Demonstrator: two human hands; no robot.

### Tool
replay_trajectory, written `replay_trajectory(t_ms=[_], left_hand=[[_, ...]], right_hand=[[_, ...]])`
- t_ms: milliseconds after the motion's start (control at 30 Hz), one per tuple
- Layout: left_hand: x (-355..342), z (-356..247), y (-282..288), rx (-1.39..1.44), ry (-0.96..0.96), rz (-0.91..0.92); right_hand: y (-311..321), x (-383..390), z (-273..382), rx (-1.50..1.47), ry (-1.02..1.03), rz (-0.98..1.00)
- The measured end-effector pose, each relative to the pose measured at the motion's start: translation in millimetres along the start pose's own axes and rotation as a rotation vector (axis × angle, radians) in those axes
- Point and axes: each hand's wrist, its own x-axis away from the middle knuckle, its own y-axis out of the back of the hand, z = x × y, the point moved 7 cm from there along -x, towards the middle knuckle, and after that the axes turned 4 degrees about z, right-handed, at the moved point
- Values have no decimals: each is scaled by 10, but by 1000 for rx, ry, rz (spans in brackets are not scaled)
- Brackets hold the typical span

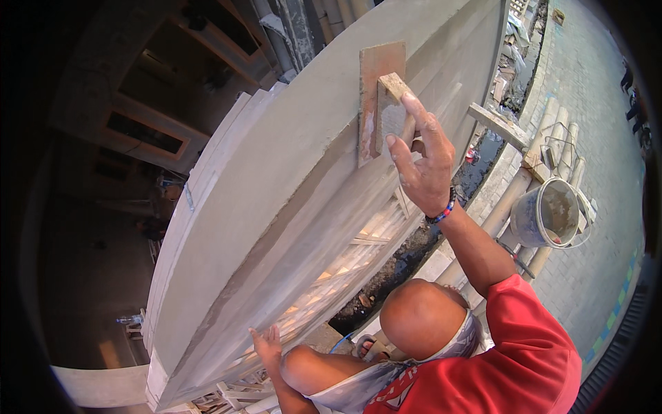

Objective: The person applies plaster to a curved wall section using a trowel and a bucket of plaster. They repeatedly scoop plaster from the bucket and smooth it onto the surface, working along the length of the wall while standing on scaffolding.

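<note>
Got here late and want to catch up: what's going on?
A person in a red shirt, knees bent, is by a curved, grey plastered surface. The right hand grips a flat brown float by its handle, its board lying along the surface at the upper end of a darker strip. The left hand is open, low by the surface; whether it touches is unclear. A bucket sits among bamboo poles on the right.

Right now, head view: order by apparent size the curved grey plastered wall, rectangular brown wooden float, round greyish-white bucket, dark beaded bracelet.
1. Wall
2. Float and bucket: too alike to rank
3. Bracelet
</note>
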Motion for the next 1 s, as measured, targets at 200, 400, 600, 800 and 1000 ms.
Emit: replay_trajectory(t_ms=[200, 400, 600, 800, 1000], left_hand=[[32, -33, -30, -7, 1, 57], [77, -34, 8, -24, -7, -42], [166, -24, -149, -21, -36, 16], [107, -13, -17, -37, -49, -45], [-31, 96, -12, 27, -37, -92]], right_hand=[[-84, 992, -125, 87, 6, 263], [-170, 276, 194, -54, 43, 32], [-235, 1018, 51, 135, 46, 381], [-90, 305, 146, -21, 16, 83], [-43, 899, 59, 286, 68, 537]])
